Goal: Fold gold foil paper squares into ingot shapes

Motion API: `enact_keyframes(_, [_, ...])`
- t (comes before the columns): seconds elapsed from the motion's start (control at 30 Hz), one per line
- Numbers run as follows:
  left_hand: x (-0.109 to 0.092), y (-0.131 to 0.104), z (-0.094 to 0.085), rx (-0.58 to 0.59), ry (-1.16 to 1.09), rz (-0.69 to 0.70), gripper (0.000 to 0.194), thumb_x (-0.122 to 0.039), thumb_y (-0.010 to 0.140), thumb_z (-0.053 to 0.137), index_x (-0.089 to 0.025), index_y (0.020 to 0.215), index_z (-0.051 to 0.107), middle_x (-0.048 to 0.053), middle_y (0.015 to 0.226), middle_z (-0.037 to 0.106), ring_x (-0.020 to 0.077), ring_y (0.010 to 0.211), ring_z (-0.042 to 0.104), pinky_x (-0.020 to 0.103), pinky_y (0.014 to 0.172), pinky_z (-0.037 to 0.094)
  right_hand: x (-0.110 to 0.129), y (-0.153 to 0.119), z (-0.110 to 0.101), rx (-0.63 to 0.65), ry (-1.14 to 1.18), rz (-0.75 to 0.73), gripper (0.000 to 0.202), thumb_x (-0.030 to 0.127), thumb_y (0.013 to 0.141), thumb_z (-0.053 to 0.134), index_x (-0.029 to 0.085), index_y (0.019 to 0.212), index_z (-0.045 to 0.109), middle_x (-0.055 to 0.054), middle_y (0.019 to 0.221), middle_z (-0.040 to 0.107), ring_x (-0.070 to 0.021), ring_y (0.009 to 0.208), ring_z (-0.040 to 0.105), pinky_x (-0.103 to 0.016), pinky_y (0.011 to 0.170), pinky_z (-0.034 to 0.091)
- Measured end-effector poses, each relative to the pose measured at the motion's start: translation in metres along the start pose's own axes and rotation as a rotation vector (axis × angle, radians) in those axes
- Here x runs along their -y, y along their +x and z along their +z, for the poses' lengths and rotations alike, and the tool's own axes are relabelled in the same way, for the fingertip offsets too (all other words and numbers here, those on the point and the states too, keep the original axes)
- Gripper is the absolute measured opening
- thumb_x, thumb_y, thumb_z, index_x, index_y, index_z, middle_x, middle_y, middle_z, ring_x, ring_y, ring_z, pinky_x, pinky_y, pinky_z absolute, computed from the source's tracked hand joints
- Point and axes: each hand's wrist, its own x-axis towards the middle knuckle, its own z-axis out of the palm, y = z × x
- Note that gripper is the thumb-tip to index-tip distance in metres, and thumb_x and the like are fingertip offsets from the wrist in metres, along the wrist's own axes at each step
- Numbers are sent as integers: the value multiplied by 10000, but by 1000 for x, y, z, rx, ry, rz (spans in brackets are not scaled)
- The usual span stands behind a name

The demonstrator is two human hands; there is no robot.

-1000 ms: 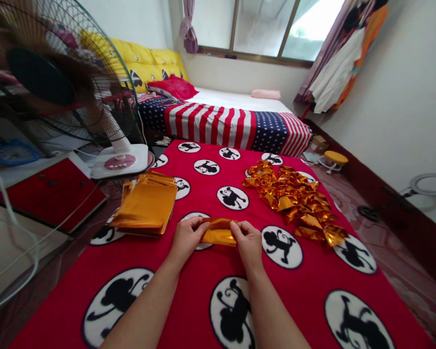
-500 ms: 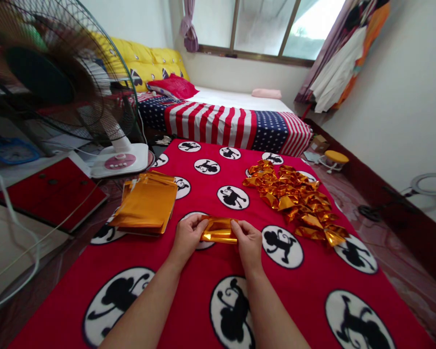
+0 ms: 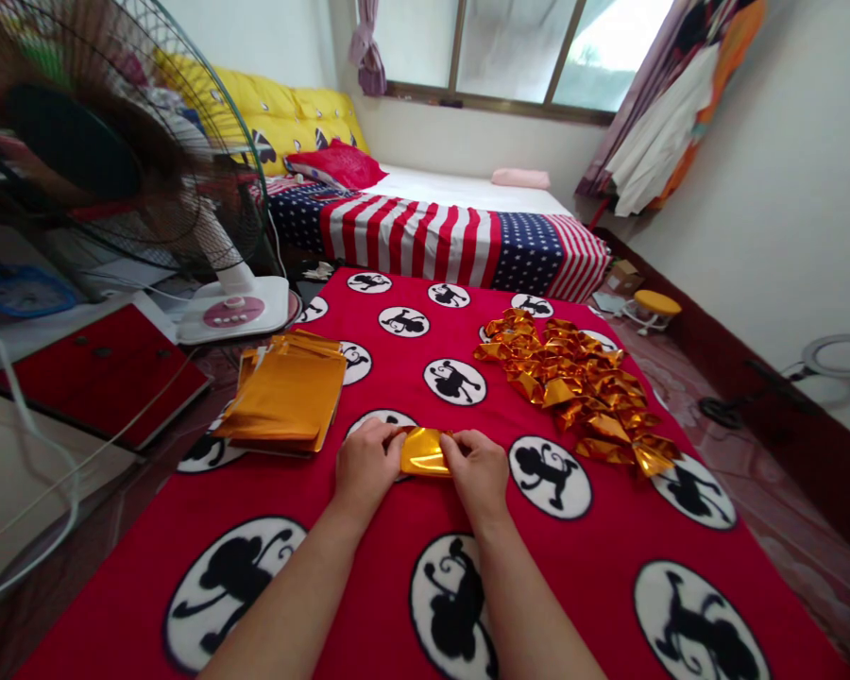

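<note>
The left hand point(image 3: 368, 463) pinches one end of a gold foil strip point(image 3: 425, 451), and the right hand point(image 3: 480, 467) pinches the other. The strip stretches between them; whether it touches the red cloth point(image 3: 372, 586), I cannot quite tell. A stack of gold sheets point(image 3: 283, 392) lies to the left, a cluster of folded foil pieces point(image 3: 581, 387) to the right.

Held piece point(image 3: 425, 451): glossy metallic-looking foil. Sheet stack point(image 3: 290, 387): smooth, satin sheen. Red cover point(image 3: 372, 586): matt cloth. Fan base point(image 3: 272, 302): plastic.
</note>
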Motion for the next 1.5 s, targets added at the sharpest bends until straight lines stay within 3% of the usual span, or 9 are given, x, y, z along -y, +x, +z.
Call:
enact_keyframes(0.2, [-4,-1,-1,30,111,-13,168,-294,882,550,-216,884,699,56,867,691,207,777,632,288,652,405,9,4,-4,52,-148,101,225,380,777,632,216,624,644,1,639,652,-149,577,565,-256,559,321])
enact_keyframes(0.3, [-7,-1,-3,27,101,-52,143,-257,859,591,-221,985,650,26,842,681,200,788,631,281,661,412,13,6,-5,59,-170,148,113,330,748,653,219,746,638,32,649,637,-138,588,572,-235,552,306])
enact_keyframes(0.4, [-9,0,-3,-2,88,-57,220,-230,840,622,-220,1059,603,23,886,654,193,815,623,274,659,421,14,6,-4,51,-191,125,110,293,747,658,223,824,626,42,684,625,-129,608,566,-225,553,298])
enact_keyframes(0.5, [-6,1,-2,3,70,22,137,-196,847,604,-224,976,642,35,973,624,180,848,615,271,696,439,15,7,-6,112,-239,83,43,271,782,633,231,775,649,30,739,624,-125,651,569,-227,574,306])
enact_keyframes(0.7, [3,2,-4,108,6,143,147,-221,882,561,-214,873,707,38,893,624,175,845,598,285,743,449,22,5,-14,242,-275,88,134,332,858,582,257,870,693,2,871,634,-146,773,614,-245,630,342])
enact_keyframes(0.93, [6,0,-13,176,-79,225,230,-379,808,677,-221,968,722,46,938,624,194,891,583,314,808,466,34,-6,-16,285,-315,111,367,513,754,680,247,1004,644,-29,1017,611,-192,881,630,-272,665,389])
enact_keyframes(1.1, [10,1,-16,223,-66,253,300,-394,764,716,-243,1022,729,48,966,621,205,910,583,320,819,471,36,-11,-17,289,-329,84,408,503,733,701,247,1039,616,-33,1036,587,-212,950,612,-285,694,409])
enact_keyframes(1.33, [13,1,-17,252,-88,250,359,-255,718,716,-258,1077,721,38,1007,626,201,937,587,311,843,483,31,-13,-17,320,-306,76,392,322,709,716,256,1075,591,-24,1074,564,-205,987,595,-292,752,424])
enact_keyframes(1.5, [9,0,-16,222,-44,202,365,-349,703,749,-238,1051,738,47,991,630,219,929,589,344,841,488,27,-14,-16,298,-278,67,378,326,719,721,253,1068,597,-28,1063,558,-205,977,586,-292,748,431])
